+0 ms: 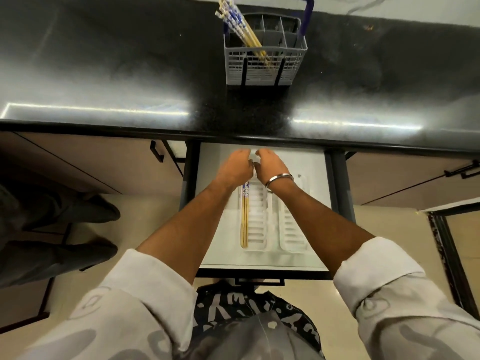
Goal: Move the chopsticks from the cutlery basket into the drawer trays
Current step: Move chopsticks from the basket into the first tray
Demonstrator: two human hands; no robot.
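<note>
Left hand [235, 167]: reaches into the open drawer, fingers curled downward at the far end of the left tray; whether it pinches anything cannot be told, as the fingertips are hidden.
Right hand [272, 165]: just beside the left hand, thumbs nearly touching, fingers bent down over the same spot; grip also unclear.
Bangle [279, 181]: a metal ring on the right wrist.
Chopsticks in tray [244, 216]: a pair lies lengthwise along the left edge of the left tray, blue-patterned ends toward the hands, plain wooden tips toward the person.
Left tray [257, 224]: white, slotted; its far end is covered by both hands.
Right tray [293, 229]: white, slotted, just beside the left tray; the right forearm crosses its far part.
Drawer [306, 162]: pulled out under the counter, pale inside.
Cutlery basket [265, 66]: grey, with a blue handle, standing on the counter well beyond the drawer.
Chopsticks in basket [241, 27]: a bundle leans to the left out of a front compartment, patterned ends up.
Counter [104, 61]: dark, glossy stone with bright streaks of reflected light.
Cabinets [78, 165]: beige fronts with dark handles on either side of the drawer.
Floor [145, 216]: pale tile.
Sleeves [135, 294]: light, patterned, rolled to the forearms.
</note>
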